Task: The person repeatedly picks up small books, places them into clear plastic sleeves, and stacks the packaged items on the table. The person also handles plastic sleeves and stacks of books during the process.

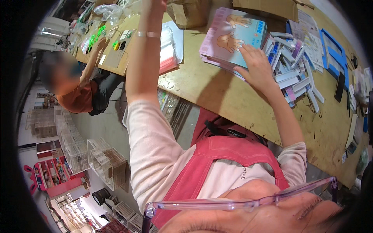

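My right hand (254,66) rests on a stack of pink-and-blue printed sheets or boards (217,35) showing cartoon hands, its fingers lying over the top near the right edge. Just right of it lies a heap of white narrow plastic pieces (289,77), some with blue or purple parts. My left arm stretches up past a pile of clear bags with red-edged contents (167,58). My left hand (157,6) is at the top edge, near a brown cardboard box (186,11), mostly cut off, so its fingers are hidden.
A blue frame (332,58) and a black phone (339,86) lie right on the wooden table (194,83). Another person (77,93) in orange sits at a bench at left with small green parts (97,37). Crates (105,161) stand on the floor below.
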The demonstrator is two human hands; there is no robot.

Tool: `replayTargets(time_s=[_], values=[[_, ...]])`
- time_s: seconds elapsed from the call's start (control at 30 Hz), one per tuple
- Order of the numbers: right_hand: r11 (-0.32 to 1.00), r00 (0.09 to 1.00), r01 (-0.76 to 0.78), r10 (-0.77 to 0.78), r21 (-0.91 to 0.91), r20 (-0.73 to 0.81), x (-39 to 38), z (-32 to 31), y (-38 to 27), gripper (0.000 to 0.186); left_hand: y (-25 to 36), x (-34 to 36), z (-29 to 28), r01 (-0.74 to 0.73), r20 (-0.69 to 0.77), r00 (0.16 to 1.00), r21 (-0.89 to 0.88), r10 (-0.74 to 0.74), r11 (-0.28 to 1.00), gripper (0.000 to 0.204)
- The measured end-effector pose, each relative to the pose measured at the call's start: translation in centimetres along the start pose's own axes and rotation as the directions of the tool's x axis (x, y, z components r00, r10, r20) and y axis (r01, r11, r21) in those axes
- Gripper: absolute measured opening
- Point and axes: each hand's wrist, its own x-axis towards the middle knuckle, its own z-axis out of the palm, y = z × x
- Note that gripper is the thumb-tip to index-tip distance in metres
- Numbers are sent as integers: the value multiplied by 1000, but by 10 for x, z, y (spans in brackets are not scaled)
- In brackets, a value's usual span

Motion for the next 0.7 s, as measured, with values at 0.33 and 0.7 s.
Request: replayTargets(time_s=[0.33,0.7], values=[[988,998,36,-29,-152,49,13,15,2,62,-83,-232,30,162,-63,986,118,-156,980,43],[997,987,6,7,-82,159,19,14,8,57,-128,-254,53,70,-48,997,339,-57,938,49]])
